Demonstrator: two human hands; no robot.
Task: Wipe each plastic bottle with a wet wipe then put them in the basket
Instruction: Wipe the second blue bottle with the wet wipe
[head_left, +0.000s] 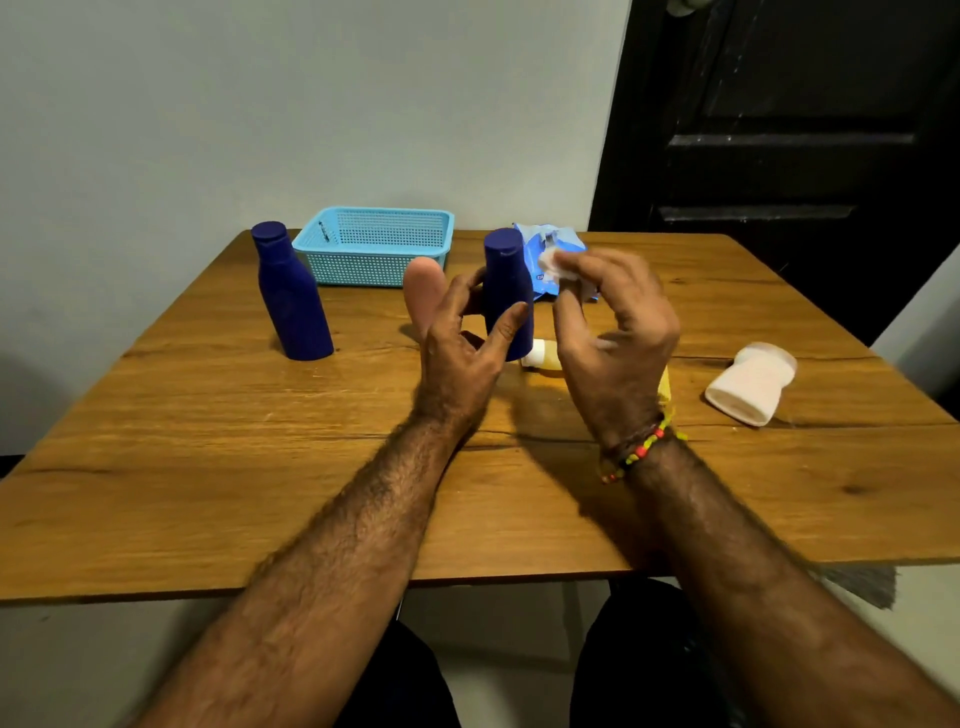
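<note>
A dark blue plastic bottle (506, 283) stands upright at the table's middle. My left hand (457, 338) is spread beside it, two fingers touching its side and the thumb held away to the left. My right hand (613, 332) hovers just right of the bottle and pinches a small white wet wipe (551, 261) at its fingertips, level with the bottle's neck. A second dark blue bottle (292, 301) stands at the left. The light blue mesh basket (371, 244) sits at the back with no bottle in it.
A blue wet-wipe pack (553, 241) lies behind my right hand. A small yellowish bottle with a white cap (540, 357) lies between my hands, mostly hidden. A white bottle (750, 382) lies on its side at the right. The wooden table (208, 493) meets a wall; a dark door stands back right.
</note>
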